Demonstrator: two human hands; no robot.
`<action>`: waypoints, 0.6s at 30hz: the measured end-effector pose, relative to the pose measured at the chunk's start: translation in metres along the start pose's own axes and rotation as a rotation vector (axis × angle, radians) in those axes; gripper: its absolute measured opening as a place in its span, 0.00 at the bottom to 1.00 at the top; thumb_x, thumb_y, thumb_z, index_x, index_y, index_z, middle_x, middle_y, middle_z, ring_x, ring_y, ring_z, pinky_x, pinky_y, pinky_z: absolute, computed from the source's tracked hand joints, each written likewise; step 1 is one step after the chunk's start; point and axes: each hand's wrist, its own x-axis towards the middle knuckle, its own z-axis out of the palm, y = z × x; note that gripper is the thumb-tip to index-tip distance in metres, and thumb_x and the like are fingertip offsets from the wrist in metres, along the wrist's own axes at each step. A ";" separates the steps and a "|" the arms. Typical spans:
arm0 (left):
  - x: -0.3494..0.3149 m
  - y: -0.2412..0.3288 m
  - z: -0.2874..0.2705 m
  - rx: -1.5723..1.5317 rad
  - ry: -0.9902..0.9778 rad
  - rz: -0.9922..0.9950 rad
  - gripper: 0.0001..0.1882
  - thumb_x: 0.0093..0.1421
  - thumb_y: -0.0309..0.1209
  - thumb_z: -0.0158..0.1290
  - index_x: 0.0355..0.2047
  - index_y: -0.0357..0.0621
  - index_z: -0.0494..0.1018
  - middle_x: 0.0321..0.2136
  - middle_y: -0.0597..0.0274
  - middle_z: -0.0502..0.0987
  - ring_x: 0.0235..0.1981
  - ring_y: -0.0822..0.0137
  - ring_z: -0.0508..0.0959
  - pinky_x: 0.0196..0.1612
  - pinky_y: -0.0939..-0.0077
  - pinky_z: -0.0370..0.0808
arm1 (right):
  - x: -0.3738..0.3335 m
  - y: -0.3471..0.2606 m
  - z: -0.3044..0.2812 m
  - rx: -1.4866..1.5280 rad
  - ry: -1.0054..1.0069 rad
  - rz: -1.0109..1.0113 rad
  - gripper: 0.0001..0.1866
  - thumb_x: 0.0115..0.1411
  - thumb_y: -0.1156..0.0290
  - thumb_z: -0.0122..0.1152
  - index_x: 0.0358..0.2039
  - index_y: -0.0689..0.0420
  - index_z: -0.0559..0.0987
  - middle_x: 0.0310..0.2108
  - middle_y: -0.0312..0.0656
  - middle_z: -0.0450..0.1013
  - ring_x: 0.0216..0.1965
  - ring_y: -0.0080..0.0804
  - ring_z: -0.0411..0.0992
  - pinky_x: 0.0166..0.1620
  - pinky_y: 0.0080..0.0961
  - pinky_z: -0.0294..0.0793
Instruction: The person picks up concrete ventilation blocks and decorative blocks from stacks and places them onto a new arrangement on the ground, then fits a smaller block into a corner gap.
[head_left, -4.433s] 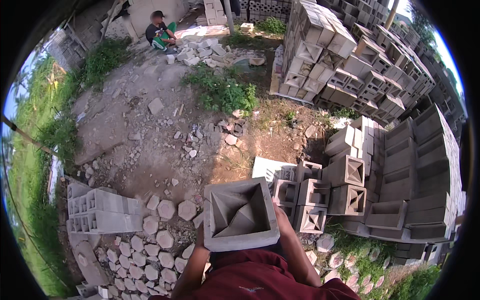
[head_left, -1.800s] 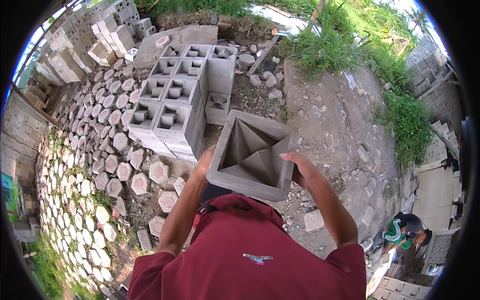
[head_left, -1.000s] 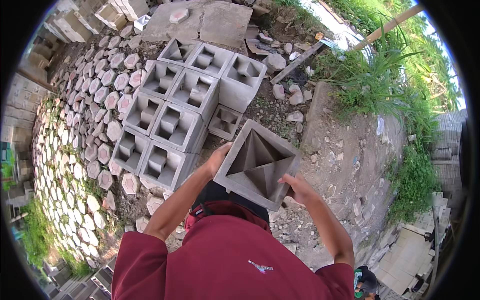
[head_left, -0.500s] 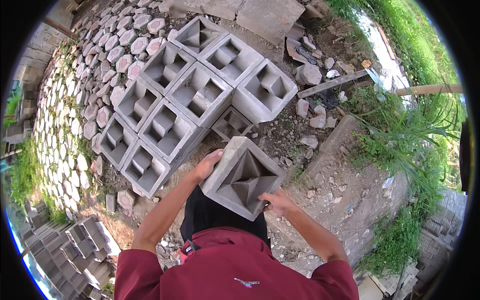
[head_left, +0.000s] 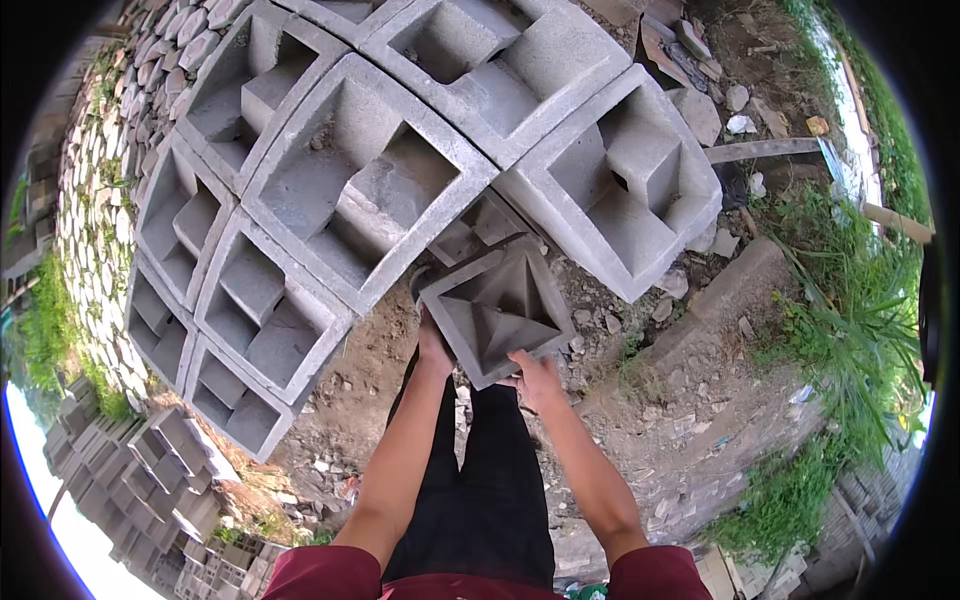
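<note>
Between my two hands is a grey concrete vent block (head_left: 497,312) with a square frame and a pyramid-like hollow. My left hand (head_left: 432,338) grips its left side, the fingers partly hidden behind the block. At its lower right edge my right hand (head_left: 538,380) is closed on the rim, thumb on the front face. Just beyond it, low in a gap of the stack, a lower vent block (head_left: 465,235) shows in part. The stacked vent blocks (head_left: 365,180) rise close on the left and ahead, and another stacked block (head_left: 630,175) stands to the right of the gap.
Hexagonal pavers (head_left: 100,260) cover the ground at far left. More grey blocks (head_left: 150,470) are piled at lower left. A low concrete ledge (head_left: 715,305) runs along the right, beside rubble and grass (head_left: 850,300). Loose stones and dirt lie around my legs.
I have bent closer to the stack, which now looks larger. The held vent block has moved down and forward, away from my body, toward the gap with the lower block.
</note>
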 end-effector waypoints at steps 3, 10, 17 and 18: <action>0.045 -0.017 -0.008 -0.023 0.028 0.012 0.32 0.61 0.55 0.31 0.58 0.47 0.59 0.54 0.55 0.65 0.56 0.53 0.64 0.58 0.55 0.60 | 0.052 0.006 -0.006 -0.090 -0.018 -0.059 0.23 0.53 0.78 0.56 0.47 0.66 0.58 0.46 0.52 0.64 0.43 0.43 0.71 0.36 0.47 0.79; 0.125 -0.032 -0.056 -0.246 -0.094 0.064 0.36 0.59 0.59 0.30 0.60 0.48 0.57 0.58 0.55 0.60 0.58 0.51 0.60 0.60 0.51 0.57 | 0.116 -0.010 0.011 -0.240 -0.119 -0.106 0.19 0.54 0.78 0.56 0.46 0.60 0.64 0.41 0.46 0.69 0.39 0.38 0.73 0.35 0.42 0.80; 0.160 -0.037 -0.047 -0.194 0.063 0.147 0.32 0.62 0.53 0.29 0.59 0.48 0.57 0.58 0.56 0.59 0.59 0.53 0.59 0.60 0.51 0.57 | 0.152 -0.016 0.007 -0.238 -0.109 -0.139 0.17 0.55 0.76 0.55 0.45 0.64 0.64 0.41 0.48 0.69 0.38 0.39 0.73 0.37 0.41 0.80; 0.162 -0.037 -0.048 -0.189 0.042 0.136 0.31 0.62 0.53 0.29 0.59 0.48 0.57 0.59 0.56 0.59 0.59 0.53 0.59 0.60 0.51 0.56 | 0.154 -0.018 0.008 -0.254 -0.095 -0.122 0.18 0.56 0.76 0.55 0.46 0.64 0.63 0.42 0.49 0.68 0.39 0.40 0.73 0.38 0.42 0.79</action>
